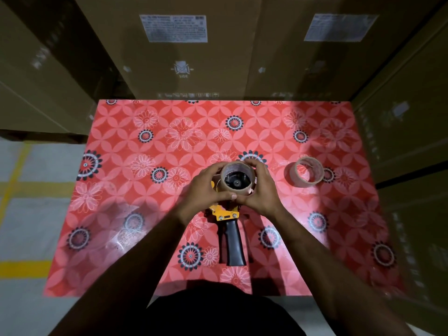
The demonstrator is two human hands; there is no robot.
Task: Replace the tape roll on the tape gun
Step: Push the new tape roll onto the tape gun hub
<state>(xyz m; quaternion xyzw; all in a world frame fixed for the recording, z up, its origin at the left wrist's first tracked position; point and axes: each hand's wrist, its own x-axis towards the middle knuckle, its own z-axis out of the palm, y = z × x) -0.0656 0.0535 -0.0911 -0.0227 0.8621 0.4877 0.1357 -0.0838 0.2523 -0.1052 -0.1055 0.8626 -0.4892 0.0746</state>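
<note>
A yellow tape gun [224, 213] with a black handle [234, 243] lies on the red flowered table [145, 190], handle pointing toward me. A brown tape roll [238, 169] sits on the gun's black hub. My left hand [206, 187] grips the roll's left side, thumb along its near edge. My right hand [260, 187] wraps its right side, fingers over the far rim. A second tape roll [306, 172], nearly a bare core, lies flat on the table to the right, apart from both hands.
Tall cardboard boxes [184, 57] stand behind the table and along its right side [412, 141]. A crumpled piece of clear film [118, 221] lies on the table's near left. The grey floor with yellow lines [26, 185] shows on the left.
</note>
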